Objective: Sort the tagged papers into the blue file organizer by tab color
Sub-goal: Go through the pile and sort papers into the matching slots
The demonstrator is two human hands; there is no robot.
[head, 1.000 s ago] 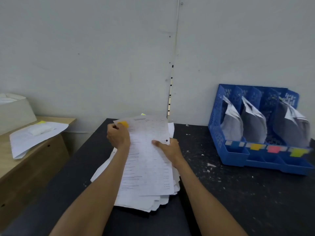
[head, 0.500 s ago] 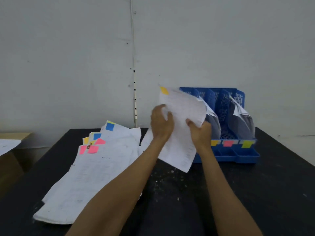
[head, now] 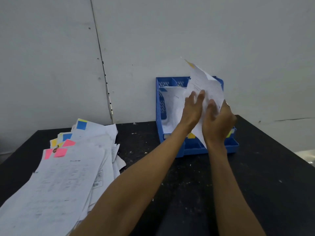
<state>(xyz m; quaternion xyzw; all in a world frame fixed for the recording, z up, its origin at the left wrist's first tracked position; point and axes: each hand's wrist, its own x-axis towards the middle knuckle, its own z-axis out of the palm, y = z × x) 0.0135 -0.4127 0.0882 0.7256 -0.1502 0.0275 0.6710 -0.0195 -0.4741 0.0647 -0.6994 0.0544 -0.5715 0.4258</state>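
Note:
A white sheet with a yellow tab (head: 207, 87) is held upright above the blue file organizer (head: 161, 106), over its right side. My right hand (head: 219, 121) grips the sheet's lower part, thumb on the near face. With fingers extended, my left hand (head: 193, 108) touches the sheet's left face. The organizer stands against the wall and holds papers in its slots; a yellow label shows on its front. A loose pile of tagged papers (head: 64, 178) lies at the left of the black table, with pink, blue and yellow tabs at its far end.
The black table (head: 255, 184) is speckled with white flecks. A white wall with a vertical seam stands directly behind the table. The table's right edge runs diagonally past the organizer.
Both hands carried the yellow-tabbed sheet from the pile rightward and up over the organizer. My left hand's fingers went from gripping to extended.

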